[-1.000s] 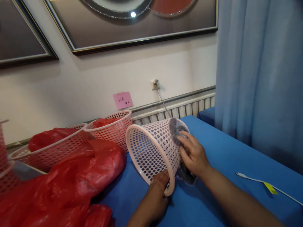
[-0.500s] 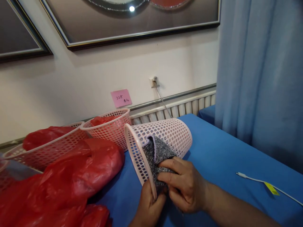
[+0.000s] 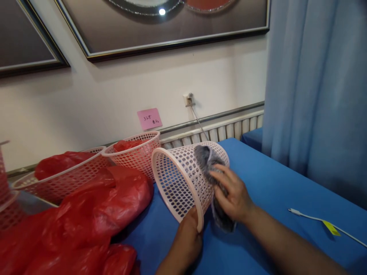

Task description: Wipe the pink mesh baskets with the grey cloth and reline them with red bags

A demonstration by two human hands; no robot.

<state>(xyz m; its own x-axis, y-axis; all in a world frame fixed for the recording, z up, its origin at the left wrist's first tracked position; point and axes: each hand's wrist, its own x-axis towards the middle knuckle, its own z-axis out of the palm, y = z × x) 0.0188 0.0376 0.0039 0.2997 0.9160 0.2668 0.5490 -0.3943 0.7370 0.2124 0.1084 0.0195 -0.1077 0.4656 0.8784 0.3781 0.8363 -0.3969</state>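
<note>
A pink perforated basket (image 3: 189, 168) lies on its side on the blue surface (image 3: 266, 191), its open mouth facing left and toward me. My left hand (image 3: 189, 233) grips the lower part of its rim, thumb inside the mouth. Against the outer side wall, my right hand (image 3: 231, 189) presses a grey cloth (image 3: 205, 156) with a light edging. Part of the cloth hangs below my right fingers, slightly blurred.
Red plastic bags (image 3: 86, 206) are heaped at the left. Behind them stand two pink baskets (image 3: 134, 152) with red bags inside. A white cable (image 3: 312, 217) with a yellow tag lies at the right, near a blue curtain (image 3: 315, 95).
My right hand has moved the cloth from near the rim up and right along the basket's side. The basket has turned slightly, showing more of its mouth. My left hand still grips the rim.
</note>
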